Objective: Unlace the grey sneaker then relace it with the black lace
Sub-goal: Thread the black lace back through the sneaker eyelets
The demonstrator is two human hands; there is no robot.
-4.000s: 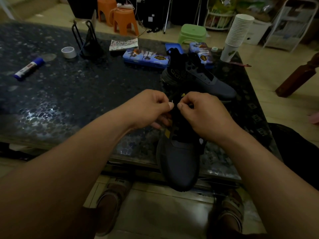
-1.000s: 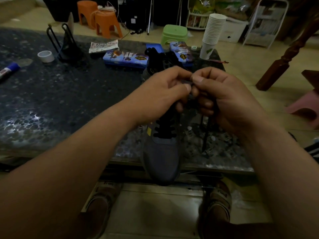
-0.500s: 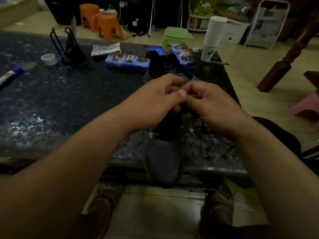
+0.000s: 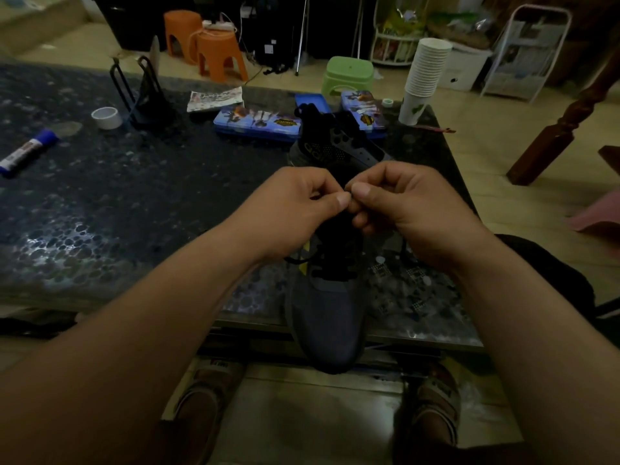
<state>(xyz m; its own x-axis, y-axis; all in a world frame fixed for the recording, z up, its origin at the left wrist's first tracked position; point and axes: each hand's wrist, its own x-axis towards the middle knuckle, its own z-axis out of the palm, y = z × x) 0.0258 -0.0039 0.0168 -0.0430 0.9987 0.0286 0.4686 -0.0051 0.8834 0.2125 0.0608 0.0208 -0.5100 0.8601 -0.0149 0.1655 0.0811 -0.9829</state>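
A grey sneaker (image 4: 327, 317) lies on the near edge of the dark table (image 4: 134, 203), toe pointing toward me and hanging over the edge. A black lace (image 4: 330, 266) crosses its lower eyelets. My left hand (image 4: 295, 209) and my right hand (image 4: 412, 209) meet above the sneaker's tongue, thumbs and forefingers pinched together on the black lace. A loose strand hangs below the right hand. The upper eyelets are hidden behind my hands. A second grey sneaker (image 4: 339, 142) stands behind them.
Blue pencil cases (image 4: 255, 122) lie at the back. A stack of paper cups (image 4: 424, 78) stands at the far right corner. A tape roll (image 4: 106, 117), a black wire stand (image 4: 141, 95) and a glue stick (image 4: 28, 152) sit to the left. Stools stand on the floor beyond.
My hands have dropped lower toward the sneaker's tongue and drawn slightly apart, still pinching the lace. One second ago they were raised higher, pulling the lace up.
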